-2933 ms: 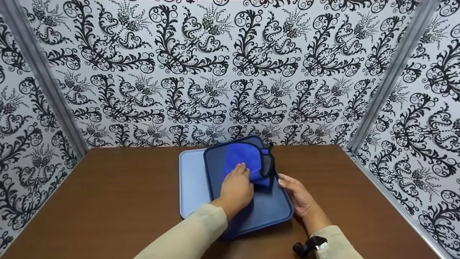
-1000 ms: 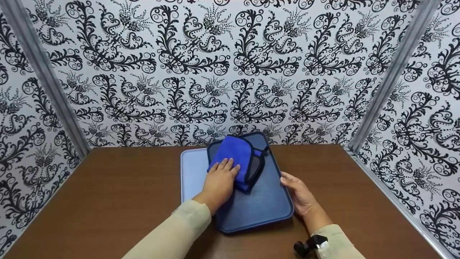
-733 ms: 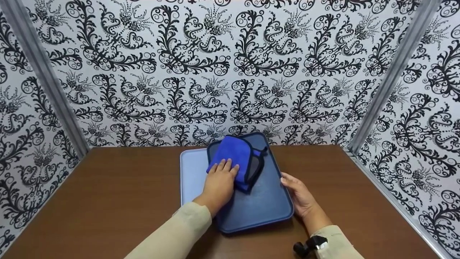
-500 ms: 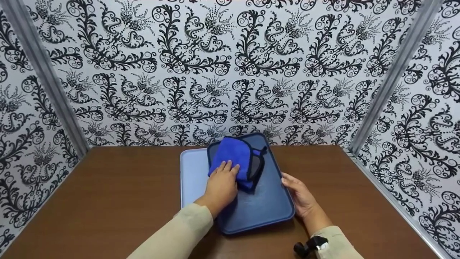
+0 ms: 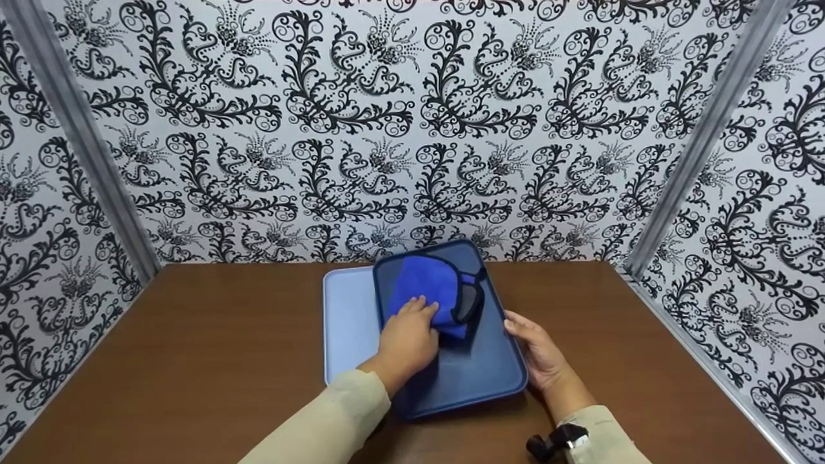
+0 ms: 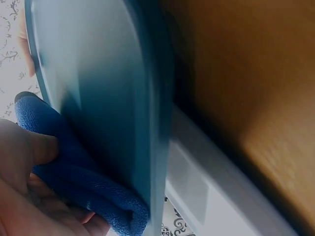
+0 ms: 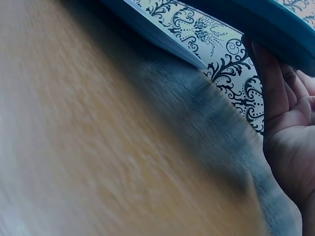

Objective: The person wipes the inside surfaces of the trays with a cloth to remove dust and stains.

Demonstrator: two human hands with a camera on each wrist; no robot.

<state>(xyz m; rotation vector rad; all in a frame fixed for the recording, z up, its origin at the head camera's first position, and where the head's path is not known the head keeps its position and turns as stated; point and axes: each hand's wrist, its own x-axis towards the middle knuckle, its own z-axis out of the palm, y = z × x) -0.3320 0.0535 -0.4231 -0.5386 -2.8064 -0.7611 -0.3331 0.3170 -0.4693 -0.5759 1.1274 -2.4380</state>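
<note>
My left hand [image 5: 407,335] holds a folded blue cloth [image 5: 422,280] with black edging against the dark blue tray [image 5: 474,374]. In the left wrist view the thumb lies over the bunched cloth [image 6: 64,132] and the fingers are curled below it. My right hand [image 5: 540,351] grips the dark tray's right edge, thumb at the rim and fingers underneath. The right wrist view shows this tray [image 7: 275,24] raised off the table on the right hand's fingers [image 7: 270,73]. Part of the cloth is hidden under the left hand.
A light blue tray [image 5: 348,322] lies on the brown wooden table [image 5: 225,341], partly covered by the dark tray. Patterned wall panels [image 5: 361,129] enclose the back and both sides, with grey posts [image 5: 706,138] at the corners.
The left hand first slid the cloth leftward over the dark tray, then brought it back right and a little nearer me. The right hand keeps its grip, and the tray has shifted only slightly.
</note>
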